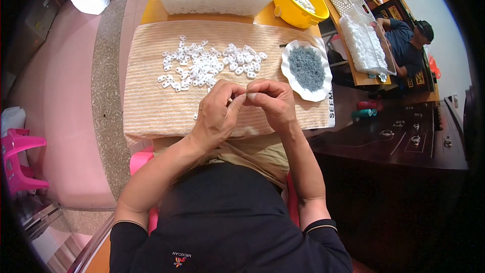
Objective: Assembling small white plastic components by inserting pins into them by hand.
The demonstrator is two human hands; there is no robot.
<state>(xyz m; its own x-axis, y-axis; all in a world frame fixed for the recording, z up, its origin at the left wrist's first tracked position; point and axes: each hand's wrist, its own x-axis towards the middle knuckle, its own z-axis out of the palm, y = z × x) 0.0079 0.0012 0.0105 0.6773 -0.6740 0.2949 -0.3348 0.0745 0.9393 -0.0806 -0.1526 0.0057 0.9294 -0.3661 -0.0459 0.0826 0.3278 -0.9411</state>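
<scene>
My left hand (218, 109) and my right hand (274, 102) meet over the near part of a striped towel (151, 106). Both are closed in a pinch, fingertips touching, and whatever is between them is too small and covered to make out. Just beyond my fingers lies a loose spread of small white plastic pieces with holes (199, 65), and a smaller heap of like white pieces (242, 60) sits right beside it. To the right of my right hand, a white wavy-edged plate (318, 93) holds a pile of small grey-blue parts (305, 68).
A clear plastic bin (212, 7) full of white pieces stands at the table's far edge, beside a yellow basin (298, 17). At the right, a person (406, 45) sits by another filled bin (366, 50). A dark carved tabletop (394, 136) lies right; a pink stool (22, 159) left.
</scene>
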